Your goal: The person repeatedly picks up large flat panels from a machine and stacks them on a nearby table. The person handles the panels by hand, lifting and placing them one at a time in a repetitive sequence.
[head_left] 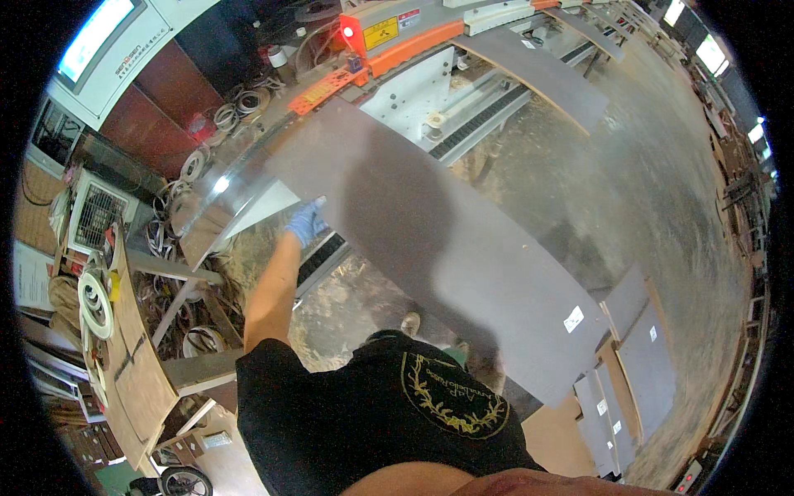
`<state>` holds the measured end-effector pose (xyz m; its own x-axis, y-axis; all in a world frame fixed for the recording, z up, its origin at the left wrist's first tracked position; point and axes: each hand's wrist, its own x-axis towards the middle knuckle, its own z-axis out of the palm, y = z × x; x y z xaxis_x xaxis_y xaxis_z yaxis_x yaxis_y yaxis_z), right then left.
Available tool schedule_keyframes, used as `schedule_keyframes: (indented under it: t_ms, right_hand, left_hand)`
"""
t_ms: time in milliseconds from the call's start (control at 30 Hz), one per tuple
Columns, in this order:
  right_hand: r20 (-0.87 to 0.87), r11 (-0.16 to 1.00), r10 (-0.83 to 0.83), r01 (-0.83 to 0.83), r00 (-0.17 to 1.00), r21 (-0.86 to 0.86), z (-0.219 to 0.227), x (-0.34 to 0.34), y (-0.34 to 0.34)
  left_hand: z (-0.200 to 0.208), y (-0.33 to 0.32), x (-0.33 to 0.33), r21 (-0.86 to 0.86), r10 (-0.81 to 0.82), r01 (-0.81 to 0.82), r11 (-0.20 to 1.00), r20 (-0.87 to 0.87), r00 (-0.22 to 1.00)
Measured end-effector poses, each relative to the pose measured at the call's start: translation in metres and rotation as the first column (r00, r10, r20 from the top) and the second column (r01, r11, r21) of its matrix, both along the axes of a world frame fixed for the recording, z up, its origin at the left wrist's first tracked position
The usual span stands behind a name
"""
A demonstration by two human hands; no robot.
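A long grey board (496, 256) stretches diagonally across the middle, from the orange-edged machine at the upper left to the stacked panels at the lower right. A white label (573, 319) sits near its lower right end. My left hand (306, 221), in a blue glove, grips the board's near long edge toward the machine end, with the arm stretched out. Some of its fingers are hidden at the edge. My right hand is not seen; my dark shirt and the board cover that side.
The machine (405, 37) with a red light and orange guard stands at the far side. Other grey panels lie on its rails (538, 74) and in a stack (645, 355) at the right. Edge-band rolls (194, 165) and a wooden bench (141, 364) are on the left.
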<state>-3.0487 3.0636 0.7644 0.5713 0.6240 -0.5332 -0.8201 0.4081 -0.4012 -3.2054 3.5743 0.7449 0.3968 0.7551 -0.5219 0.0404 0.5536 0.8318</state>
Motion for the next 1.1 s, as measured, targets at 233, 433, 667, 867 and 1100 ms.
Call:
schedule_keyframes:
  t_ms: [233,433,667,867,1100]
  right_hand:
    - [0.000,0.970,0.207,-0.206,0.978,0.128,-0.012,-0.029,0.035]
    - [-0.005,0.994,0.101,-0.101,0.995,0.044,-0.006,-0.026,0.038]
    - [-0.028,0.927,0.212,-0.210,0.977,-0.311,0.011,0.000,0.051]
    - [-0.039,0.968,-0.145,0.134,0.989,-0.212,-0.045,-0.007,0.056]
    - [0.083,0.991,-0.037,0.047,0.996,-0.126,-0.031,0.017,0.060]
  left_hand:
    - [0.000,0.005,0.051,-0.182,0.329,-0.293,0.939,0.214,0.920]
    - [-0.016,0.012,0.077,-0.226,0.344,-0.290,0.930,0.253,0.904]
    - [0.004,0.023,0.101,-0.103,-0.209,0.279,0.955,0.434,0.876]
    - [-0.006,0.012,0.142,-0.133,-0.308,0.365,0.921,0.323,0.895]
    - [0.013,0.016,0.163,-0.085,-0.323,0.348,0.934,0.217,0.921]
